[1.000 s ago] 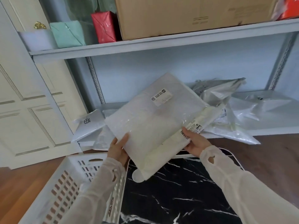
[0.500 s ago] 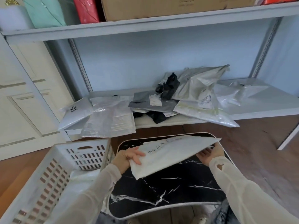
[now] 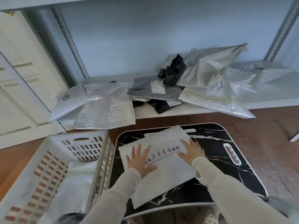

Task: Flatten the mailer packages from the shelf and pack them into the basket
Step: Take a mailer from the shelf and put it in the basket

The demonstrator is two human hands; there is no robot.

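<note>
A white padded mailer [image 3: 163, 172] with black printed lettering lies flat on the black marble lap tray [image 3: 226, 159]. My left hand [image 3: 140, 159] rests palm down on its left half, fingers spread. My right hand [image 3: 191, 151] presses palm down on its right half, fingers spread too. Neither hand grips anything. The white slatted basket [image 3: 53, 159] stands to the left of the tray, with white mailers [image 3: 77, 178] lying inside it. Several more mailers, white [image 3: 105, 105], grey [image 3: 153, 89], black [image 3: 174, 70] and translucent [image 3: 210, 78], lie heaped on the low shelf [image 3: 161, 112] beyond the tray.
White panelled doors [image 3: 19, 78] stand at the left. The shelf uprights [image 3: 69, 41] run up the pale blue wall. Wooden floor [image 3: 267, 126] shows to the right of the tray and between tray and shelf.
The mailer went from being held up in both hands, to lowered over the tray, to lying flat on it. Both hands let go of its edges and now press on top.
</note>
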